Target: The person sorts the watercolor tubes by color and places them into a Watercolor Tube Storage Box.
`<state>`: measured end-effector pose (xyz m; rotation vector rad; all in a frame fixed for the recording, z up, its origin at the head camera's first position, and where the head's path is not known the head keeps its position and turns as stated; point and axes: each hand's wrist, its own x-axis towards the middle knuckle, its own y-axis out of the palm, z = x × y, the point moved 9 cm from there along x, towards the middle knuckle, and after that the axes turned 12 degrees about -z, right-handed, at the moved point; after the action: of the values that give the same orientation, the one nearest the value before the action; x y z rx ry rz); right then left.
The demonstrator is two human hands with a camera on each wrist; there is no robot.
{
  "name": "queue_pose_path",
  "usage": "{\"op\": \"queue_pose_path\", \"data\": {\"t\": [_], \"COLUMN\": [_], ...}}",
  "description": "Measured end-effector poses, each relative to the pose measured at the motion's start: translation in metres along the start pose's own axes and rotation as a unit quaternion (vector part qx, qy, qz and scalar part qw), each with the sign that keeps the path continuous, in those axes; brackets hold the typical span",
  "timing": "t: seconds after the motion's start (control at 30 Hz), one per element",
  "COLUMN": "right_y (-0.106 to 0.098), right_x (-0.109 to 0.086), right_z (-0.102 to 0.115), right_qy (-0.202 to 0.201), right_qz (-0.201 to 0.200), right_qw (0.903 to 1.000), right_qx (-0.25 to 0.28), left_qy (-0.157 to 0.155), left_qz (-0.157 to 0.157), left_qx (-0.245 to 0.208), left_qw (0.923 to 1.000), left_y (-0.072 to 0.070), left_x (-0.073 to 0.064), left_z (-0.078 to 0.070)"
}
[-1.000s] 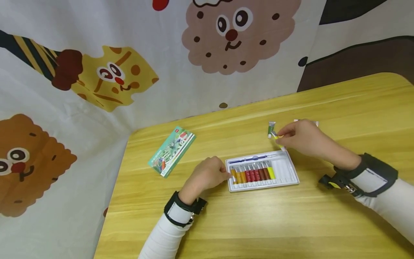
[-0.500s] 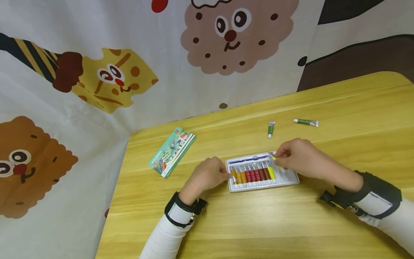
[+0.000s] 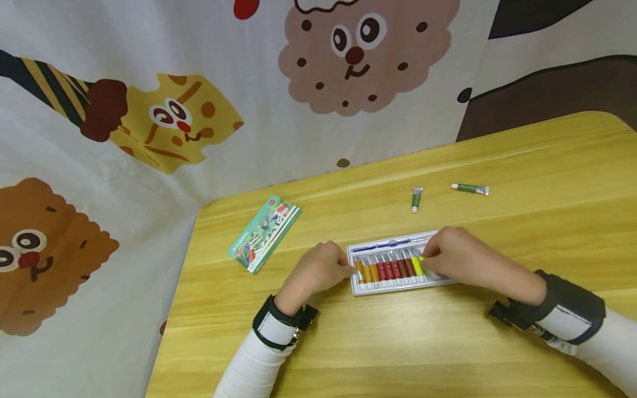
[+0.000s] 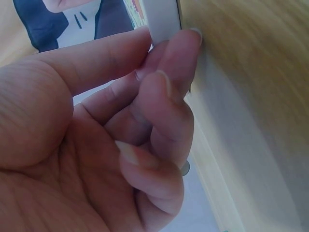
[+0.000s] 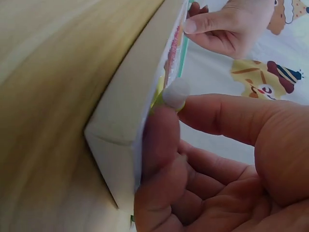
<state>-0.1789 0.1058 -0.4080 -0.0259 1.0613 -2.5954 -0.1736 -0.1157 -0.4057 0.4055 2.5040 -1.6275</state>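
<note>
A white plastic tray (image 3: pixel 393 289) lies on the table, with a row of yellow-orange, red, brown and yellow paint tubes (image 3: pixel 388 269) and a blue paintbrush (image 3: pixel 383 245) along its far side. My left hand (image 3: pixel 320 269) pinches the tray's left end; the left wrist view has thumb and fingertips on either side of the tray's edge (image 4: pixel 163 21). Over the tray's right part, my right hand (image 3: pixel 460 257) pinches a yellow paint tube beside the last one in the row. Its white cap (image 5: pixel 176 93) shows between thumb and finger in the right wrist view; most of the tube is hidden.
Beyond the tray, one green paint tube (image 3: pixel 416 199) lies upright in view and another green tube (image 3: pixel 470 189) lies sideways farther right. A green printed box (image 3: pixel 265 232) rests to the left on the wooden table (image 3: pixel 398 348). A cartoon-printed cloth (image 3: pixel 259 132) hangs behind.
My right hand has carried the yellow paint tube from near the green tubes toward me, down to the tray beside the row. My left hand has stayed at the tray's left end.
</note>
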Motion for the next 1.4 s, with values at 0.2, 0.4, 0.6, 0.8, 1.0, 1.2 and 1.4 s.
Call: {"op": "queue_pose_path", "data": {"t": [0.2,0.4,0.6,0.8,1.0,1.2,1.4], "right_y": [0.002,0.0002,-0.0045,-0.0016,-0.0009,-0.0003,0.0005], "right_x": [0.0019,0.0012,-0.002,-0.0022,-0.002,-0.0026,-0.0021], "right_z": [0.002,0.0023,0.0023,0.0016,0.001,0.0006,0.0009], "right_qy": [-0.012,-0.011,-0.018,-0.025,-0.034,-0.036,-0.034], "right_qz": [-0.017,-0.021,-0.009,0.011,0.01,0.01,0.012], "right_qw": [0.9996,0.9993,0.9993,0.999,0.9985,0.9983,0.9983], "right_qx": [-0.016,-0.027,-0.03,-0.036,-0.041,-0.045,-0.047], "left_qy": [0.001,0.002,-0.001,0.0,-0.003,-0.001,-0.003], "left_qz": [0.0,0.002,0.003,0.003,0.003,0.006,0.007], "left_qx": [-0.002,-0.002,-0.001,-0.002,-0.004,-0.004,-0.004], "left_qw": [1.0,1.0,1.0,1.0,1.0,1.0,1.0], "left_y": [0.0003,0.0011,0.0012,0.0013,0.0009,0.0013,0.0022], "left_x": [-0.0002,0.0006,0.0011,0.0009,0.0006,0.0004,0.0013], "left_z": [0.0001,0.0005,0.0013,0.0009,0.0011,0.0006,0.0017]}}
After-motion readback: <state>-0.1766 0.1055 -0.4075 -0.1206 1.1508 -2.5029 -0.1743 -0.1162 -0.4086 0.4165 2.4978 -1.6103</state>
